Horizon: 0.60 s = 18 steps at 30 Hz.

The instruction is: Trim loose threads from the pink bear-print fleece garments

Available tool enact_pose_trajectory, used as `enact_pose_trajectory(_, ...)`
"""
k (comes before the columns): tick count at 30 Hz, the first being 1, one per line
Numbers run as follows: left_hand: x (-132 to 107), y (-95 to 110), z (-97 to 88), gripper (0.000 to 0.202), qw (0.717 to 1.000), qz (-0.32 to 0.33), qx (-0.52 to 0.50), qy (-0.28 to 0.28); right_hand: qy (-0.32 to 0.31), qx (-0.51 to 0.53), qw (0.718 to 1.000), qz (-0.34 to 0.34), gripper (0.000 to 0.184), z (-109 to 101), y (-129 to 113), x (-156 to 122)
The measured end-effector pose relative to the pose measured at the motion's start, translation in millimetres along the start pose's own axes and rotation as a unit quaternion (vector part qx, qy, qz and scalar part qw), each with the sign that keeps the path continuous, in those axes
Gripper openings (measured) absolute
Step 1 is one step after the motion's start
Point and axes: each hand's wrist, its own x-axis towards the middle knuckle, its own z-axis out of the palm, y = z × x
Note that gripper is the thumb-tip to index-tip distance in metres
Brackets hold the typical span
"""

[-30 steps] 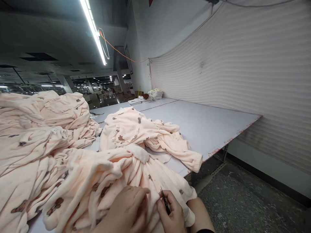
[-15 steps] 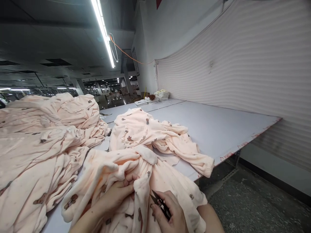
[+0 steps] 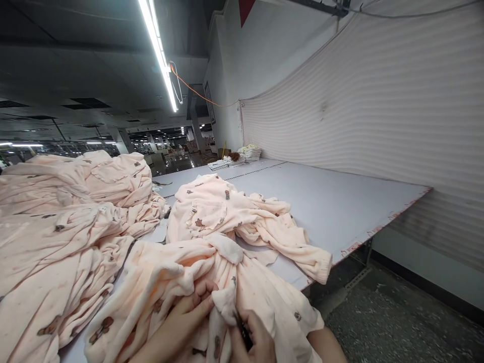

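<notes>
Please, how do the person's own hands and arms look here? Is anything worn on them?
Both the left hand and the right hand are bare: no gloves, no rings and no watch can be seen. The forearms are also bare, with no sleeve in the picture. A fold of the peach fleece garment and dark thread snips hide parts of the fingers.

A long fluorescent tube [image 3: 157, 50] runs along the dark ceiling [image 3: 75, 60], and an orange cable [image 3: 196, 92] sags from beside it to the white wall [image 3: 264, 55]. On the right a pale ribbed sheet [image 3: 378, 101] hangs behind a wide grey-white table [image 3: 333, 201] with a red-flecked edge. The floor [image 3: 397, 327] below is dark speckled concrete. Far back, small ceiling lights [image 3: 183, 130] glint in a deep hall
</notes>
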Motion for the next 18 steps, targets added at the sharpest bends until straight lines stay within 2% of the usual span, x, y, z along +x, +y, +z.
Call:
enact_pose_trajectory(3, 1, 11, -0.7, 0.02, 0.995, -0.04, 0.089, 0.014, 0.005, 0.009, 1.0, -0.003, 0.023, -17, -2, 27)
enact_pose_trajectory(5, 2, 19, -0.3, 0.019, 0.993, -0.088, 0.073, -0.004, -0.006, -0.002, 1.0, -0.005, 0.022, -26, -7, 45)
enact_pose_trajectory(7, 5, 23, 1.0, 0.018, 0.992, -0.123, 0.014, -0.026, -0.024, -0.019, 0.999, -0.007, 0.021, -31, -11, 56)
enact_pose_trajectory(9, 7, 24, 2.6, 0.02, 0.99, -0.135, -0.035, -0.035, -0.046, -0.029, 0.999, -0.006, 0.018, -34, -13, 58)
enact_pose_trajectory(13, 8, 20, 4.6, 0.018, 0.991, -0.099, -0.087, -0.037, -0.098, -0.009, 0.994, -0.042, 0.013, -42, -14, 46)
enact_pose_trajectory(18, 10, 18, 3.2, 0.023, 0.988, -0.096, -0.108, -0.053, -0.081, 0.009, 0.99, -0.115, 0.021, -41, -12, 37)
